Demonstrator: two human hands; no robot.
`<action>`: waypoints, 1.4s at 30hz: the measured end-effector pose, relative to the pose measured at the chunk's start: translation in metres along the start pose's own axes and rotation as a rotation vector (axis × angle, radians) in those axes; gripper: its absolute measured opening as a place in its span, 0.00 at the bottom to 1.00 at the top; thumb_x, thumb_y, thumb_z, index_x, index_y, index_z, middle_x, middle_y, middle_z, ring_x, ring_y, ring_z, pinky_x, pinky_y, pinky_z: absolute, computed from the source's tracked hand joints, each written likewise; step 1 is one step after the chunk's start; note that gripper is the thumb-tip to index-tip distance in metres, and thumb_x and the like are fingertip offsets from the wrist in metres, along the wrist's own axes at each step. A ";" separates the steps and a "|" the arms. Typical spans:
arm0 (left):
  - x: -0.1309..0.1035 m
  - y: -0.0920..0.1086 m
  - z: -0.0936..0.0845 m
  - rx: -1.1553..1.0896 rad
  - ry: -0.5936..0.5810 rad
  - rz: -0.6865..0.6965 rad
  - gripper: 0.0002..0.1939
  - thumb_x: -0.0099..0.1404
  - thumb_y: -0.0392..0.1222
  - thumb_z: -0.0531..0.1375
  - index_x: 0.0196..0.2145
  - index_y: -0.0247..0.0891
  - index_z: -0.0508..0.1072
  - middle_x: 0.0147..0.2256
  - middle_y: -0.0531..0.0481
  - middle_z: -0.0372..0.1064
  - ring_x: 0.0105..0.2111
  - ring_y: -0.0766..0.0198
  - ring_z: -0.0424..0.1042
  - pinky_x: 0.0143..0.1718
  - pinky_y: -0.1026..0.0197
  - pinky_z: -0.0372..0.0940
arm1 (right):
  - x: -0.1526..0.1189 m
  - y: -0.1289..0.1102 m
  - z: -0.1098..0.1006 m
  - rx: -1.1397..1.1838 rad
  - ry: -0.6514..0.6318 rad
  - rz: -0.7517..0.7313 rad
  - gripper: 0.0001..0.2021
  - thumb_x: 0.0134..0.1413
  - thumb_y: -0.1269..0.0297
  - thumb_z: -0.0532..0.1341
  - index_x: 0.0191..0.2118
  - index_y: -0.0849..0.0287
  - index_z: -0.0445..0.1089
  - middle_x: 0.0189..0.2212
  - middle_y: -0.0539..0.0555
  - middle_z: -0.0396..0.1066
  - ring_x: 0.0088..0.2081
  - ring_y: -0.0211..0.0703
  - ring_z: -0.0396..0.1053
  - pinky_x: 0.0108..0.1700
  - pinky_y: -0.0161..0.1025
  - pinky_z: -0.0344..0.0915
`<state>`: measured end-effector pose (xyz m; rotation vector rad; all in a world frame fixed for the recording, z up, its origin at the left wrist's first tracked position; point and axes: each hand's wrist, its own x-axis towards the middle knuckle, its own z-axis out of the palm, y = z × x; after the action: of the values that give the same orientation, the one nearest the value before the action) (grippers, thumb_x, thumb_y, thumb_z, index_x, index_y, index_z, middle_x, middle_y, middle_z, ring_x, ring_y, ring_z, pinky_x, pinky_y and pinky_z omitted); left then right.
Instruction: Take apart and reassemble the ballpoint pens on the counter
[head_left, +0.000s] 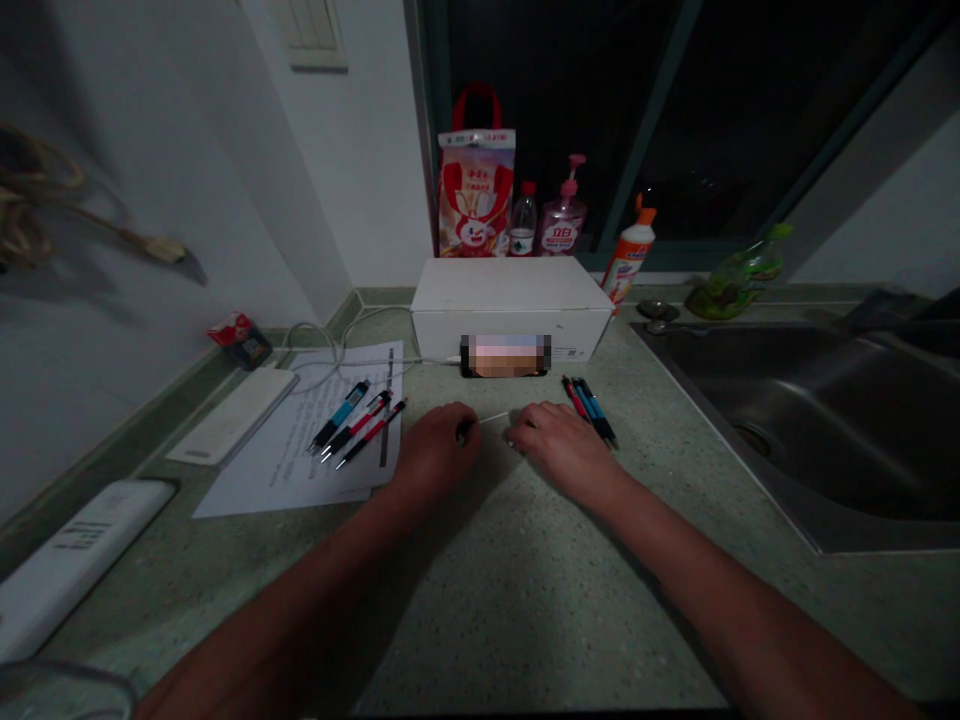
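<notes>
My left hand point(439, 445) is closed around a small black piece point(466, 431) that looks like part of a pen; most of it is hidden by the fingers. From there a thin white rod point(493, 417), like a pen refill, reaches toward my right hand point(566, 450). The right fingers are bent together, and what they hold is hard to make out. Beside that hand lie a red pen point(575, 397) and blue pens point(592, 405). On the printed paper point(300, 480) near my left hand rest a blue pen point(341, 415) and two red pens point(373, 432).
A phone point(505, 372) with a cable leans against a white box point(514, 285). Behind stand bottles point(561, 225) and a bag point(476, 200). A sink point(795, 400) is at right; a white power strip point(82, 560) and flat white box point(232, 415) lie at left.
</notes>
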<state>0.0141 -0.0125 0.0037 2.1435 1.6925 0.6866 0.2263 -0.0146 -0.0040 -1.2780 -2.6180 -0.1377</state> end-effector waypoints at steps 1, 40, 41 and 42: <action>0.000 0.000 0.000 0.000 0.004 -0.002 0.07 0.67 0.38 0.56 0.37 0.40 0.75 0.37 0.44 0.76 0.38 0.54 0.73 0.40 0.55 0.61 | -0.001 0.000 -0.002 -0.001 -0.002 -0.002 0.06 0.64 0.69 0.65 0.43 0.56 0.80 0.39 0.57 0.73 0.44 0.52 0.70 0.45 0.48 0.65; -0.003 0.000 0.007 -0.060 -0.012 0.150 0.07 0.66 0.35 0.59 0.39 0.38 0.77 0.37 0.45 0.76 0.38 0.55 0.73 0.41 0.55 0.65 | -0.002 0.005 0.000 0.370 0.192 0.086 0.12 0.66 0.63 0.64 0.53 0.56 0.72 0.47 0.58 0.75 0.50 0.54 0.71 0.54 0.52 0.66; -0.005 0.001 0.009 -0.080 -0.028 0.180 0.07 0.66 0.35 0.59 0.39 0.37 0.77 0.37 0.45 0.76 0.38 0.56 0.73 0.40 0.55 0.65 | -0.002 0.002 -0.001 0.352 0.171 0.060 0.10 0.66 0.63 0.63 0.51 0.57 0.73 0.44 0.58 0.76 0.48 0.53 0.71 0.52 0.51 0.67; -0.006 0.001 0.010 -0.100 -0.042 0.205 0.07 0.66 0.35 0.59 0.40 0.37 0.78 0.37 0.45 0.76 0.38 0.56 0.73 0.40 0.56 0.65 | -0.002 0.000 -0.002 0.333 0.150 0.040 0.08 0.67 0.63 0.63 0.48 0.57 0.74 0.42 0.57 0.76 0.46 0.52 0.71 0.50 0.50 0.67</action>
<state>0.0196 -0.0182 -0.0049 2.2635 1.3984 0.7583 0.2275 -0.0165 -0.0020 -1.1540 -2.3619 0.1945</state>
